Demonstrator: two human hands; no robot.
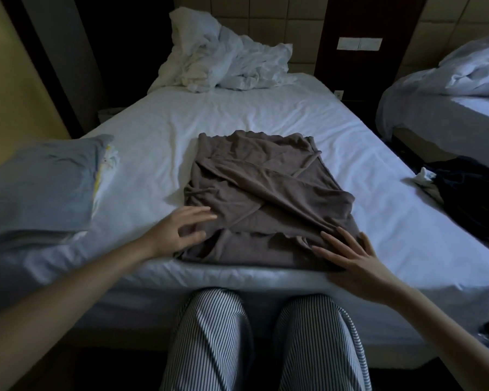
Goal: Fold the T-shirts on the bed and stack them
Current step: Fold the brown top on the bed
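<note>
A brown T-shirt point(263, 193) lies partly folded near the front edge of the white bed point(237, 117), its sides turned in over the middle. My left hand point(181, 230) hovers at the shirt's near left corner with fingers spread and loosely bent, holding nothing. My right hand point(353, 261) lies flat on the near right corner, fingers straight. A folded light blue-grey garment point(40, 187) sits on the bed at the left, with a white and yellow piece showing at its right edge.
A crumpled white duvet and pillow point(223, 57) lie at the head of the bed. A dark garment point(474, 198) hangs over the bed's right edge. A second bed point(446, 103) stands at the right. My striped trouser legs point(260, 340) are against the front edge.
</note>
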